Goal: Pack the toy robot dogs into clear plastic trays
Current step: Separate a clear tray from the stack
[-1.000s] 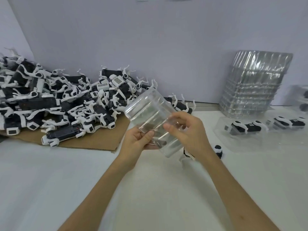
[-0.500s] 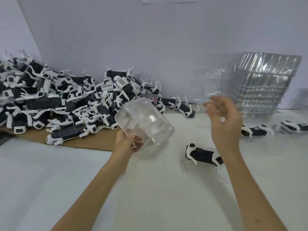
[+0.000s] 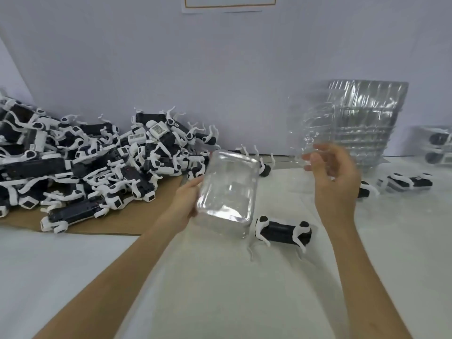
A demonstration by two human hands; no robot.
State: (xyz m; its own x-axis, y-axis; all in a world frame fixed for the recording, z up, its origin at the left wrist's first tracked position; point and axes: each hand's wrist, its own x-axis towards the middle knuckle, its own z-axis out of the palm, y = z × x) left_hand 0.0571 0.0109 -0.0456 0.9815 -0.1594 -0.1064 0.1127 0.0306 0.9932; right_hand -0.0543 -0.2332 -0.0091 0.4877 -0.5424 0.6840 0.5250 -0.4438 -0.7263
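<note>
Two clear trays were in the hands at this moment, and they were apart. One second before, we saw both hands close together on one clear bundle. Now the right hand (image 3: 335, 174) had carried a thin tray (image 3: 309, 128) up and to the right, in front of the stack of trays (image 3: 367, 123). The left hand (image 3: 188, 199) kept the thick tray (image 3: 227, 189) lower, near the middle. We judged that one tray had been peeled off from several nested ones, so an empty tray was ready to receive a dog.

The right hand pinched the lower edge of the thin tray between the thumb and the curled fingertips. The left hand gripped the left side of the thick tray. Its fingers went behind the plastic, and we could see them only dimly.

Both held trays were empty, as far as we could tell, and the stack by the wall also held nothing. The loose dog (image 3: 283, 231) lay on the white table (image 3: 220, 289), just beside the lower right corner of the thick tray, and it was in no tray. The pile of dogs (image 3: 97, 162) rested unpacked on the cardboard (image 3: 117, 223) at the left. Behind the right hand lay two more dogs (image 3: 406, 183), but we could not tell if plastic was around them. At the far right edge, dark shapes (image 3: 437, 146) seemed to sit inside clear plastic, but they were too blurred to be sure.
</note>
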